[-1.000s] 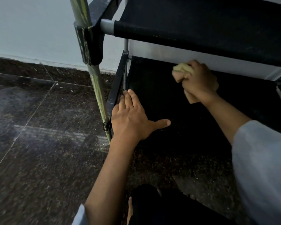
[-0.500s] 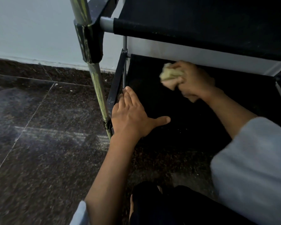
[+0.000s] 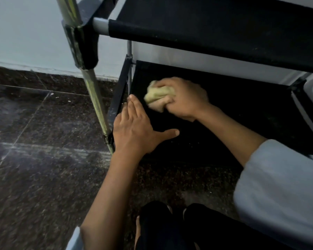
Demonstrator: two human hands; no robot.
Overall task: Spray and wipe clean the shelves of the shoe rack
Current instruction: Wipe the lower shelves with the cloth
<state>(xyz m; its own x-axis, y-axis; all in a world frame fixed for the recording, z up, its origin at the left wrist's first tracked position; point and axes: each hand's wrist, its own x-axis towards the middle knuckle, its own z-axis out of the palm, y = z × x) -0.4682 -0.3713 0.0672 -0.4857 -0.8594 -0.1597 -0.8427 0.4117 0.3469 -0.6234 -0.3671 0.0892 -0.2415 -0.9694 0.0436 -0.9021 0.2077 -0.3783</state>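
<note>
Head view: a crumpled yellow cloth [image 3: 156, 93] sits on the bottom shelf [image 3: 224, 112] of the shoe rack, bunched in the right hand [image 3: 181, 98], whose fingers curl round it. Just beside it, the left hand [image 3: 135, 129] lies flat on that shelf, fingers straight, thumb spread. The upper shelf [image 3: 215, 31] hangs above.

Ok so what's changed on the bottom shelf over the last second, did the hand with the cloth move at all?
Yes. The right hand, gripping the bunched yellow cloth, has swept leftward across the black bottom shelf, from near the middle back toward the left end, and now sits close to the left hand's fingertips. Nothing was picked up or let go. The left hand stayed flat on the shelf's front left corner.
</note>
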